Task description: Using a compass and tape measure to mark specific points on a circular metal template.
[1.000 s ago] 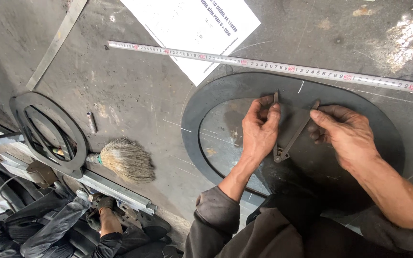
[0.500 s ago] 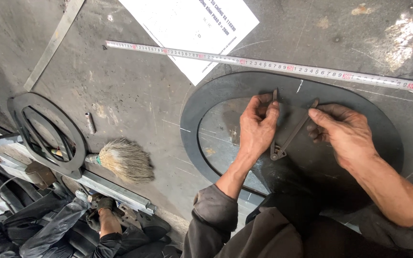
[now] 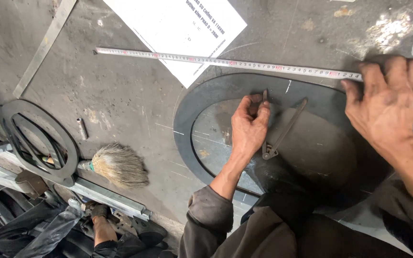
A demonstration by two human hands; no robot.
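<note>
The left hand [image 3: 248, 128] is seen from the head camera, closed around the upper tip of one leg of a metal divider [image 3: 276, 128], with the fingertips pinched at the inner edge of a large dark oval ring [image 3: 187, 114]. The divider is spread in a narrow V, its hinge lying near the wrist and its second leg slanting up and to the right across the grey surface inside the ring. The right hand [image 3: 389, 102] is laid open and flat, fingers spread, over the ring's upper right edge and touching the end of a long measuring tape [image 3: 216, 61]. The tape is stretched straight across the grey metal table [image 3: 120, 95], just above the ring. A white printed sheet [image 3: 178, 28] is tucked under the tape and lies beside the ring's top edge. Further left, a smaller dark oval ring [image 3: 34, 138] is placed at the table's edge, with a straw hand brush [image 3: 118, 165] just beside it. A flat metal strip [image 3: 44, 48] is set at the upper left. Below the table edge, another person's hand [image 3: 100, 211] is visible.
</note>
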